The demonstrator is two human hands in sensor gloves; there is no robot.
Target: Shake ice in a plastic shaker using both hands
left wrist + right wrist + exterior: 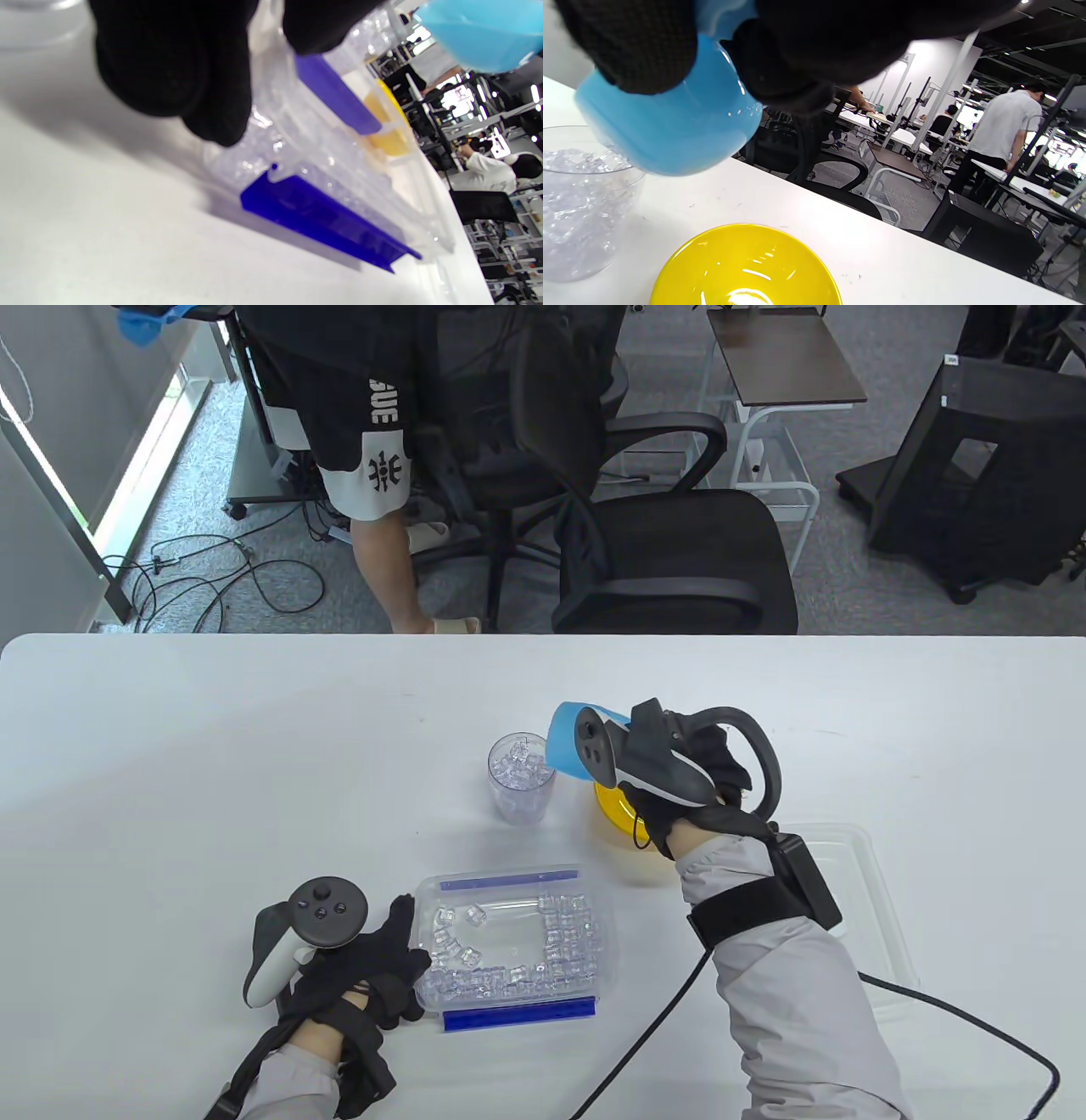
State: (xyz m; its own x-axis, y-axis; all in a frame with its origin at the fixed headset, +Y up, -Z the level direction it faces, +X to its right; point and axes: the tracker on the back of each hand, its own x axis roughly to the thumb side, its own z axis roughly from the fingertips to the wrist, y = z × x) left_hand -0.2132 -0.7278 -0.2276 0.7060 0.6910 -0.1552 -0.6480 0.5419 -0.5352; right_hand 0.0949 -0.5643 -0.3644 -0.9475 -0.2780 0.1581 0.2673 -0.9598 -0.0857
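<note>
A clear plastic shaker cup full of ice stands upright mid-table; it also shows in the right wrist view. My right hand grips a light blue cap and holds it tilted just right of and above the cup's rim; the cap shows in the right wrist view. My left hand rests against the left side of a clear ice container with blue clips. In the left wrist view its fingers touch the container.
A yellow bowl sits under my right hand, right of the cup; it shows empty in the right wrist view. A clear container lid lies at the right. A black cable runs off my right wrist.
</note>
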